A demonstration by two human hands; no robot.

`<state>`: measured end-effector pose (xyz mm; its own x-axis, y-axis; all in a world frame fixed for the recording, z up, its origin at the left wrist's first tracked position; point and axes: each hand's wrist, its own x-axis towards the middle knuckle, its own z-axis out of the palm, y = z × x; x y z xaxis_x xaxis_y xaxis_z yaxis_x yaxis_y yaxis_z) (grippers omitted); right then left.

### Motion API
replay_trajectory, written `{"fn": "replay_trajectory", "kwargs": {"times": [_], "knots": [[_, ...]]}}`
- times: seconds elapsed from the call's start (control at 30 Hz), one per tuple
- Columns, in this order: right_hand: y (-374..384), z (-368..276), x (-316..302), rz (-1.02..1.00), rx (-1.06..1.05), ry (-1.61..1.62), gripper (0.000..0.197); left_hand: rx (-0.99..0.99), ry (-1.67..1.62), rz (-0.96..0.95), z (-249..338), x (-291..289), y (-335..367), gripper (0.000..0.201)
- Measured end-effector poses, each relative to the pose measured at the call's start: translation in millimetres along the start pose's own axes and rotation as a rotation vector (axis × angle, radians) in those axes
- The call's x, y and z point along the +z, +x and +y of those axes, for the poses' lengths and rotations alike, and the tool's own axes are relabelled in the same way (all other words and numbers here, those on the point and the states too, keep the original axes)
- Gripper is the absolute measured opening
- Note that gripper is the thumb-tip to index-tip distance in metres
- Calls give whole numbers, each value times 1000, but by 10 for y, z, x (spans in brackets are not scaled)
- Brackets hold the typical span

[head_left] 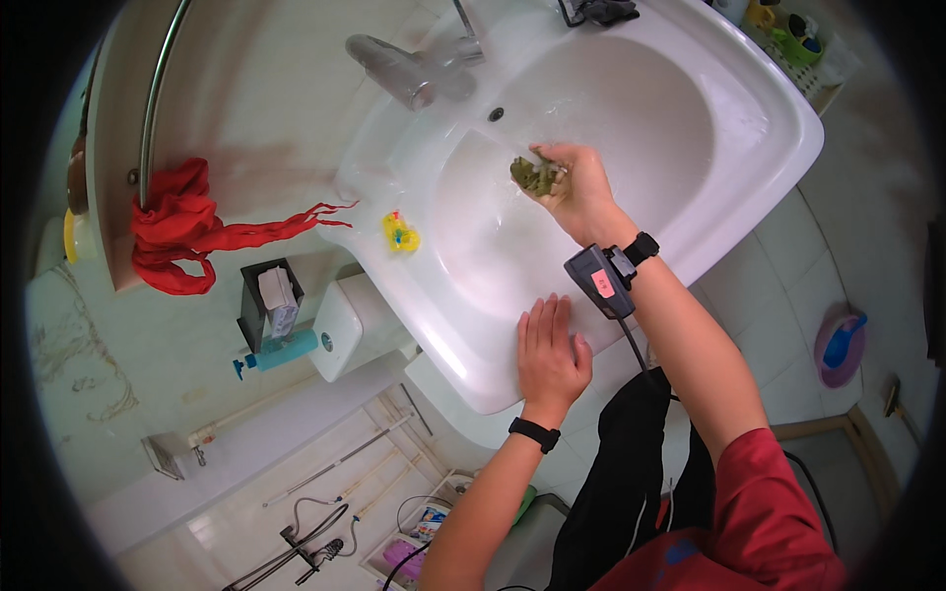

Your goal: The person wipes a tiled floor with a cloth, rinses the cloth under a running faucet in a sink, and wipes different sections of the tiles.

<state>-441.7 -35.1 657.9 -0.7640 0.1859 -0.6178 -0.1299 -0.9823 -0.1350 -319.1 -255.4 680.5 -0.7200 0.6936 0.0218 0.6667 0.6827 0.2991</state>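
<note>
— Head view: held where, and by what?

— Clamped in the grip of the right hand (581, 189): 1 crumpled green piece (533, 176), inside the white sink (463, 362), below the grey tap (389, 67). Hard to make out as to material. Partly hidden by fingers. Touching the basin or just above: cannot tell.

— And with the left hand (550, 360)?

— Laid on the near rim, fingers straight and together, grip unfolded. Hidden underneath: the palm.

— Cut off or covered?

— At the top edge, a dark bundle (603, 12), cut off. Across the right wrist, a grey device (599, 281) with a cable, covering part of the rim.

— Edges to mind?

— Curved rim all round, with a yellow crumpled item (401, 233) on the left ledge and red cloth (177, 231) trailing strands near that side.

— Room for moving?

— Smooth basin between the 2 hands, and a broad stretch to the right of the right hand.
</note>
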Motion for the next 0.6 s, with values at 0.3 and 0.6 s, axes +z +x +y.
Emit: {"fn": "replay_trajectory", "kwargs": {"times": [0.3, 0.6], "knots": [[-206, 19, 303, -108, -78, 8, 34, 2, 33, -9, -58, 26, -30, 55], [-194, -150, 309, -197, 79, 232, 36, 14, 21, -1, -26, 24, -7, 54]]}}
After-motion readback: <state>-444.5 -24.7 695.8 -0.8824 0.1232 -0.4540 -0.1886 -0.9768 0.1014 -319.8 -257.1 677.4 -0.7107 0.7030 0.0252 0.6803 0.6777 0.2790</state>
